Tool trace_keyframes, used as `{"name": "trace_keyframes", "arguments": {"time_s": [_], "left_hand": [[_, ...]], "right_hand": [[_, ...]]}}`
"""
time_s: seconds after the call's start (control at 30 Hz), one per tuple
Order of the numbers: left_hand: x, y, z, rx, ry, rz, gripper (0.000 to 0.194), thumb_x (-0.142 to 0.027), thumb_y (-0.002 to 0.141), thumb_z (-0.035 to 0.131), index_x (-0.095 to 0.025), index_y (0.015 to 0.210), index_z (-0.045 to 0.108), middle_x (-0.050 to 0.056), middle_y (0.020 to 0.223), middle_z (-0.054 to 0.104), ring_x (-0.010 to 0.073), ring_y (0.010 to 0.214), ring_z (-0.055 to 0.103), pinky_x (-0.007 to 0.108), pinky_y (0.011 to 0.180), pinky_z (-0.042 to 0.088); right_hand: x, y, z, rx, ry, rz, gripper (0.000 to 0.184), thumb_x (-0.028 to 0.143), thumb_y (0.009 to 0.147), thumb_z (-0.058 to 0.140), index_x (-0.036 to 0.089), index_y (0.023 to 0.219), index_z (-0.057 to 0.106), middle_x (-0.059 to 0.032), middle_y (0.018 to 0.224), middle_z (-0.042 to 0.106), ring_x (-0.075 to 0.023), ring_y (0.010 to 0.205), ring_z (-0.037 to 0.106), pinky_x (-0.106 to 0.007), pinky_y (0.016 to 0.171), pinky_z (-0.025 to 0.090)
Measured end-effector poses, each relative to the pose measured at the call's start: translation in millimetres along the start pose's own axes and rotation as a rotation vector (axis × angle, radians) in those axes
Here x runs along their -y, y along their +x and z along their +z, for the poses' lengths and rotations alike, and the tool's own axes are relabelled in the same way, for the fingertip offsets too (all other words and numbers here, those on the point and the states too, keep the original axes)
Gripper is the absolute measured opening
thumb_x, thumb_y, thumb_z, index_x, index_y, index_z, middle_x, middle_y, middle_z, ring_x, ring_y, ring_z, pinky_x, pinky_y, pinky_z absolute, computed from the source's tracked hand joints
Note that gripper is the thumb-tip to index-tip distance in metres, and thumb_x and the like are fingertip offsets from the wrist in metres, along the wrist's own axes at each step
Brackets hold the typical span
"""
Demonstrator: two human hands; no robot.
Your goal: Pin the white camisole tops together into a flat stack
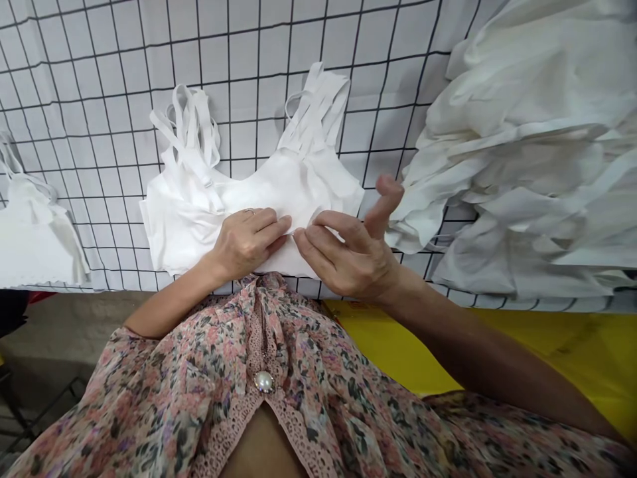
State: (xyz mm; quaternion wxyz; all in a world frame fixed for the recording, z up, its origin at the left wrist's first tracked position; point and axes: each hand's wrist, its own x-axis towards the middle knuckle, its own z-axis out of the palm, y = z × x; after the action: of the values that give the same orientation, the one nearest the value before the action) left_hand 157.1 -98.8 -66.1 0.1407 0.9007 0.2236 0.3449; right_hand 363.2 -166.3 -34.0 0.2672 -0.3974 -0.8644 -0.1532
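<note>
In front of me lies a stack of white strappy bras (259, 192), their shoulder straps pointing away from me. My left hand (249, 240) rests on the lower middle of the top bra, fingers curled and pinching at its fabric. Close beside it, my right hand (351, 249) has thumb and fingertips pinched together at the same spot, with one finger raised. Both sets of fingertips nearly meet. Whatever small bit lies between the right fingertips is too small to make out clearly.
A large loose heap of white garments (537, 153) covers the right side of the checked tablecloth (249, 40). Another white bra stack (37, 232) lies at the far left. Below the table's front edge, on the right, is a yellow surface (398, 352).
</note>
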Motion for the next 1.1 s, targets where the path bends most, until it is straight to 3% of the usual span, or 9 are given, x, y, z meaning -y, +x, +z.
{"name": "trace_keyframes", "arguments": {"time_s": [0.17, 0.4, 0.5, 0.57, 0.67, 0.77, 0.9, 1.1], "left_hand": [[0, -2, 1.8, -0.028, -0.005, -0.007, 0.007, -0.016, 0.112, 0.06, -0.015, 0.111, 0.067, -0.003, 0.073, 0.062, 0.0092, 0.061, 0.054, 0.026, 0.056, 0.039], [2, -6, 6.0, -0.061, 0.013, 0.002, 0.012, -0.018, 0.112, 0.06, -0.018, 0.121, 0.069, -0.005, 0.075, 0.063, 0.0083, 0.058, 0.051, 0.025, 0.056, 0.038], [2, -6, 4.0, -0.034, -0.014, 0.0, 0.016, -0.018, 0.112, 0.059, -0.019, 0.125, 0.068, -0.004, 0.075, 0.063, 0.009, 0.059, 0.053, 0.026, 0.056, 0.039], [1, -5, 0.8, 0.015, -0.046, -0.009, 0.023, -0.016, 0.113, 0.055, -0.018, 0.132, 0.067, -0.004, 0.077, 0.063, 0.0094, 0.062, 0.055, 0.025, 0.057, 0.042], [0, -4, -4.7, 0.098, -0.149, -0.055, 0.028, -0.016, 0.115, 0.05, -0.018, 0.139, 0.064, -0.002, 0.083, 0.064, 0.0091, 0.067, 0.059, 0.021, 0.06, 0.047], [1, -3, -8.5, 0.1, -0.292, -0.11, 0.025, -0.02, 0.115, 0.053, -0.022, 0.136, 0.067, -0.002, 0.087, 0.065, 0.0079, 0.07, 0.062, 0.019, 0.062, 0.049], [3, 0, -10.9, 0.059, -0.444, -0.183, 0.016, -0.02, 0.111, 0.065, -0.022, 0.123, 0.075, -0.002, 0.085, 0.067, 0.0072, 0.07, 0.065, 0.018, 0.061, 0.048], [5, 8, -15.9, 0.089, -0.537, -0.251, 0.01, -0.019, 0.11, 0.066, -0.019, 0.113, 0.075, 0.0, 0.083, 0.066, 0.0091, 0.07, 0.063, 0.021, 0.064, 0.051]], "right_hand": [[-1, -7, -2, 0.101, -0.045, 0.058, 0.021, 0.007, 0.096, 0.072, 0.023, 0.082, 0.072, -0.0002, 0.074, 0.068, -0.0221, 0.095, 0.066, -0.078, 0.128, 0.03], [3, -22, -2, 0.133, 0.317, 0.303, 0.022, 0.01, 0.099, 0.066, 0.028, 0.101, 0.078, -0.0025, 0.088, 0.075, -0.0271, 0.103, 0.069, -0.083, 0.122, 0.032], [6, -21, 0, 0.135, 0.362, 0.409, 0.018, 0.015, 0.101, 0.067, 0.03, 0.1, 0.077, 0.0007, 0.09, 0.077, -0.0246, 0.101, 0.071, -0.077, 0.126, 0.03], [7, -18, 2, 0.093, 0.317, 0.449, 0.013, 0.019, 0.104, 0.066, 0.029, 0.1, 0.074, 0.0015, 0.088, 0.077, -0.0237, 0.102, 0.071, -0.072, 0.125, 0.034], [4, -13, 2, 0.08, 0.376, 0.554, 0.012, 0.025, 0.107, 0.063, 0.026, 0.099, 0.073, -0.0028, 0.089, 0.076, -0.027, 0.105, 0.071, -0.065, 0.116, 0.045], [-6, -8, 1, 0.117, 0.53, 0.649, 0.019, 0.031, 0.109, 0.06, 0.024, 0.096, 0.071, -0.0066, 0.088, 0.075, -0.0288, 0.103, 0.069, -0.055, 0.1, 0.054], [-24, -2, 0, 0.22, 0.68, 0.669, 0.023, 0.039, 0.109, 0.061, 0.024, 0.095, 0.072, -0.0066, 0.085, 0.072, -0.0277, 0.1, 0.067, -0.049, 0.092, 0.056], [-42, 5, 4, 0.39, 0.84, 0.605, 0.028, 0.046, 0.109, 0.06, 0.026, 0.096, 0.074, -0.0056, 0.085, 0.071, -0.029, 0.111, 0.065, -0.053, 0.102, 0.051]]}}
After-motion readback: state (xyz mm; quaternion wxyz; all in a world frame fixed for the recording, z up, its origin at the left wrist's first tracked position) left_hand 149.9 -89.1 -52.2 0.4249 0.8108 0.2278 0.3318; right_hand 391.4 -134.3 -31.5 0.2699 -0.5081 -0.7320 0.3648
